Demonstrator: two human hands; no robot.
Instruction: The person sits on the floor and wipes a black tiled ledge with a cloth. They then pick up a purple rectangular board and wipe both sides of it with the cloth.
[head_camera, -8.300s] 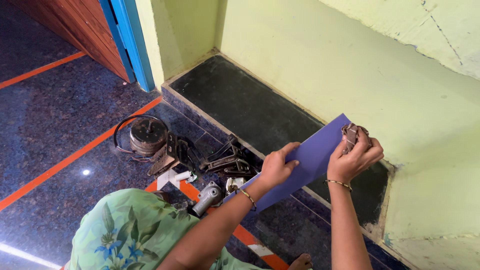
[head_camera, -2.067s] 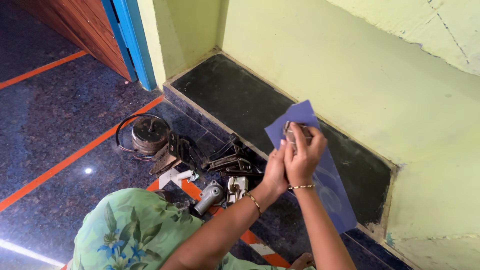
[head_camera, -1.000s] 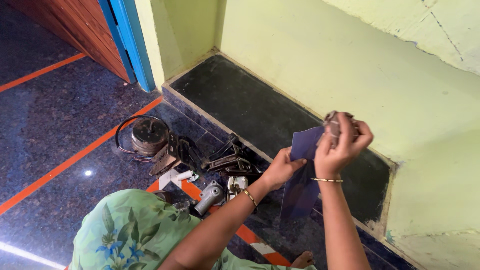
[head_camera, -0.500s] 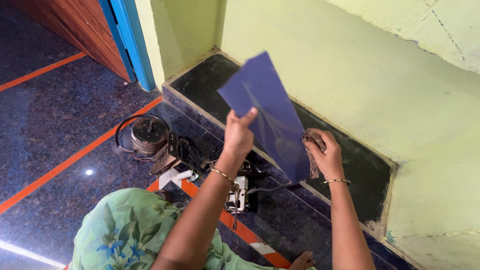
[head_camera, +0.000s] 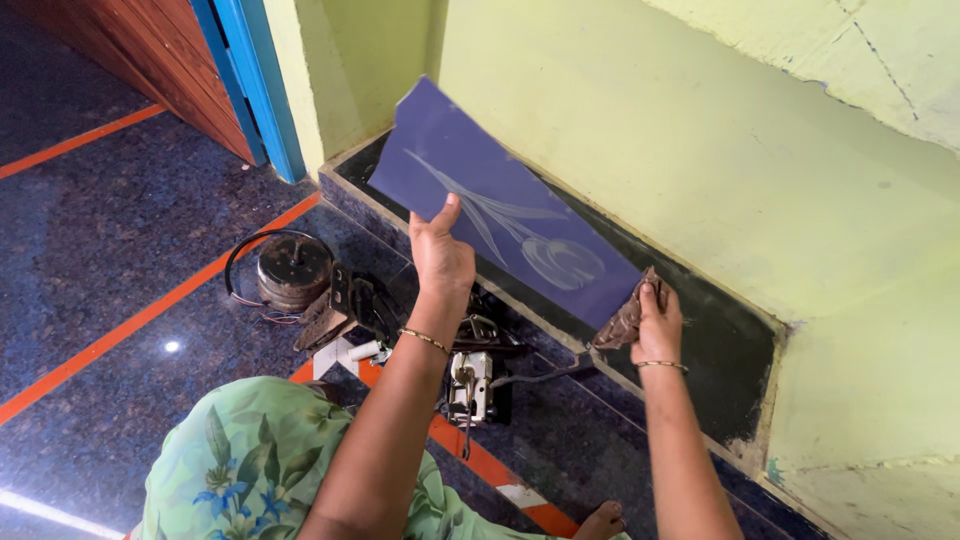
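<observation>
the long blue blade (head_camera: 500, 215) is held up in the middle of the frame, its long axis slanting from the upper left down to the lower right, pale leaf pattern facing the camera. the left hand (head_camera: 441, 260) pinches its lower edge near the centre. the right hand (head_camera: 655, 325) is closed on a brown rag (head_camera: 622, 322) pressed against the blade's lower right end. a round motor (head_camera: 292, 272) lies on the dark floor at left.

Single head-worn camera, looking steeply down from above the person's shoulders, close over both raised arms, facing the green wall (head_camera: 700, 150), dark floor (head_camera: 100, 250) and step (head_camera: 720, 340) below
</observation>
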